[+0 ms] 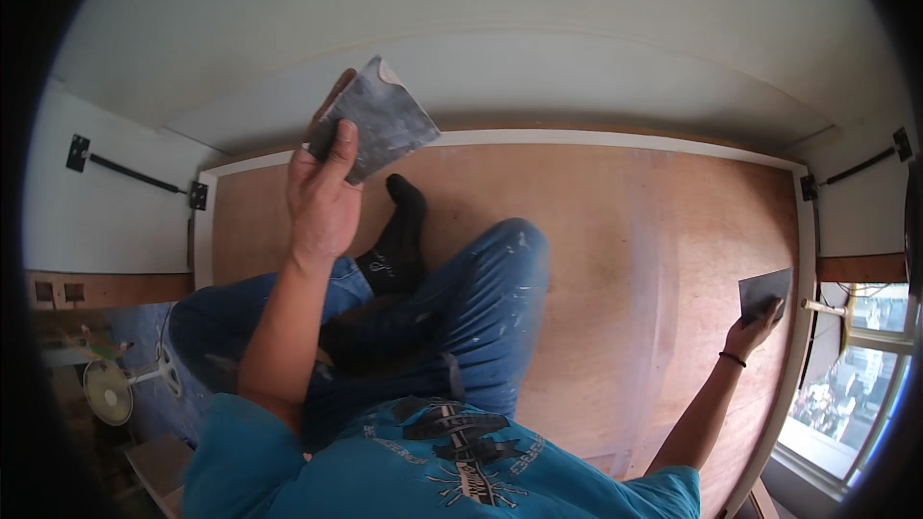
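Note:
My left hand (pixel 322 187) is raised over the board, with its thumb on the front of a flat, square grey plate (pixel 383 125). Whitish smears cover the plate, and a pale patch marks its top corner. Far to the right, my right hand (pixel 755 329) grips a thin, dark grey flat sheet (pixel 762 290) by its lower part. That sheet stands near the right edge of the wooden board (pixel 586 231), and I cannot tell whether it touches the wood. What exactly the two flat pieces are does not show.
I sit on the board, legs in stained jeans (pixel 481 298) and a dark sock (pixel 396 245). A pale raised frame (pixel 615 139) edges the board. Black struts (pixel 139 176) join its sides to the white walls. A fan (pixel 108 392) stands lower left; a window (pixel 851 404) is at right.

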Action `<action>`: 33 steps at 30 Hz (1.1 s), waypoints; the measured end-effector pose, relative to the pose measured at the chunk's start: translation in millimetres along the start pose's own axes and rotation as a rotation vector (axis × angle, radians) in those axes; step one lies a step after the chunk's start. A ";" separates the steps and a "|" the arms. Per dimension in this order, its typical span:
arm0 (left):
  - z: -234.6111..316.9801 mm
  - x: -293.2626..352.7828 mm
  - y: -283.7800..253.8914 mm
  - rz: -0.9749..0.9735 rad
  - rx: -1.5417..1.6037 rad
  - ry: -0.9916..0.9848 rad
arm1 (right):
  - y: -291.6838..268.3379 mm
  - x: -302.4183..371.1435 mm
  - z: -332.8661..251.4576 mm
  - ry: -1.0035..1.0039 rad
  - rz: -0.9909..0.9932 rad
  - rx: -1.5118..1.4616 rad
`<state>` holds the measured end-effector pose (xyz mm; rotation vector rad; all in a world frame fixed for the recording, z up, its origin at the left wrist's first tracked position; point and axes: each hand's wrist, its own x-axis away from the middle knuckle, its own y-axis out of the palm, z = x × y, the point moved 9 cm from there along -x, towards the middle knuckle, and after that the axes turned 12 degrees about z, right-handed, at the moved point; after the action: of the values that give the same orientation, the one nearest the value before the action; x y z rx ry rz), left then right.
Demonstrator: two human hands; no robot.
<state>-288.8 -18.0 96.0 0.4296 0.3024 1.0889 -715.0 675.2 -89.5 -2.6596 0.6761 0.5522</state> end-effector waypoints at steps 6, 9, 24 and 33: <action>23.0 37.7 -48.1 0.061 0.106 0.033 | 174.8 223.5 -227.1 0.957 -0.392 -1.004; 22.5 59.0 -58.5 0.099 0.123 0.046 | 202.2 361.9 -337.8 1.307 -0.568 -1.081; 95.4 106.9 -109.7 -0.016 -0.421 0.509 | 214.0 485.4 -479.6 0.832 -0.665 -0.881; 80.1 104.4 -145.6 -0.132 -0.592 0.303 | 232.4 505.8 -496.2 0.822 -0.712 -0.802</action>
<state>-93.8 3.5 93.9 -0.2824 0.2548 1.0563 -283.3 86.5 62.6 -3.5374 -0.4865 -0.6450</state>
